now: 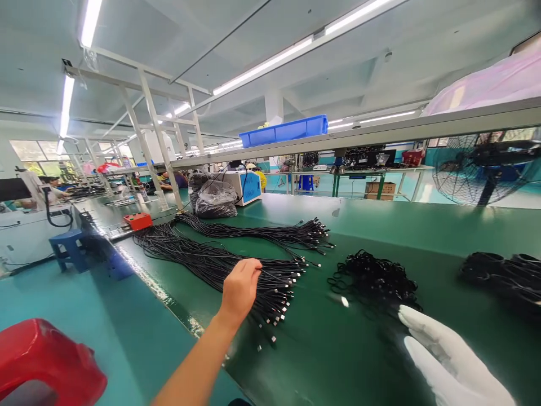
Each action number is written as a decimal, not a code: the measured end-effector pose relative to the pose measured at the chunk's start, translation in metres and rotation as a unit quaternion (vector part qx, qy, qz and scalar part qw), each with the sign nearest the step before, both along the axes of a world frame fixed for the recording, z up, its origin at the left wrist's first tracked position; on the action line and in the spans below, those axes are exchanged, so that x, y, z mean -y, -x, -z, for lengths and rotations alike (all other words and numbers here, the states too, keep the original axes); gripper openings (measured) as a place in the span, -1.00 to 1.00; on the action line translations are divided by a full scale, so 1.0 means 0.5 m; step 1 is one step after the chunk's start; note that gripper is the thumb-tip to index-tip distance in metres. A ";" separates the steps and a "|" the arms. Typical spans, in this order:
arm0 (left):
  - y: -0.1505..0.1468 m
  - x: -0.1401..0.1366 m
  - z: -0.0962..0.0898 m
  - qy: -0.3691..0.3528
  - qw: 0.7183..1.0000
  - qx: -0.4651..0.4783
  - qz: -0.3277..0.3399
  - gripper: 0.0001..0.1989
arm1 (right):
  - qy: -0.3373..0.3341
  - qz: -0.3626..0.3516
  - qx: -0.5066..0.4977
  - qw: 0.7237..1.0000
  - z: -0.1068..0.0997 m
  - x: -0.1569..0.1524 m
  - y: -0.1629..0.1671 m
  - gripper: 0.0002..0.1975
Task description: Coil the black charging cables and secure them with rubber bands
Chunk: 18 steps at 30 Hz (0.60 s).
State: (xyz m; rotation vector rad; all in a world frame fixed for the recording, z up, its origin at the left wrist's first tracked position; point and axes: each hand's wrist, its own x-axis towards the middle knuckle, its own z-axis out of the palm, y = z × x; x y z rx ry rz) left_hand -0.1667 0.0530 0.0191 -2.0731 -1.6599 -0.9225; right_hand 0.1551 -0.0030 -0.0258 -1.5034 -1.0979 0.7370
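Note:
My left hand (240,287), bare, is over a spread of black cables (186,248) with small metal plugs at their ends. Its fingers are pinched together; whether a cable is between them I cannot make out. At the lower right is my right hand (452,355) in a white glove, thumb and fingers apart, with nothing visible between them. Just beyond its fingertips lies a loose pile of small black loops (376,276). A small white piece (345,302) lies beside that pile. A second bunch of black cables (253,230) runs behind the first.
Coiled black cables (502,276) lie at the right of the green table (321,355). A red box (137,221), a plastic bag (216,198) and a blue-sided machine (249,187) stand farther back. Overhead, a shelf carries a blue tray (283,132). A red stool (46,361) is at lower left.

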 end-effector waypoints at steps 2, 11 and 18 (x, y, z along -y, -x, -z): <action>-0.060 0.020 -0.018 -0.033 0.997 0.004 0.066 -0.84 | 0.048 -0.059 -0.092 0.993 -0.030 0.007 0.004 -0.53; -0.204 0.031 -0.095 -0.055 0.981 -0.008 0.187 -0.78 | 0.245 -0.584 -0.400 0.662 -0.034 0.007 0.040 -0.59; -0.269 0.096 -0.047 0.122 0.952 -0.057 0.276 -0.79 | 0.276 -0.609 -0.438 0.601 0.042 -0.001 0.051 -0.48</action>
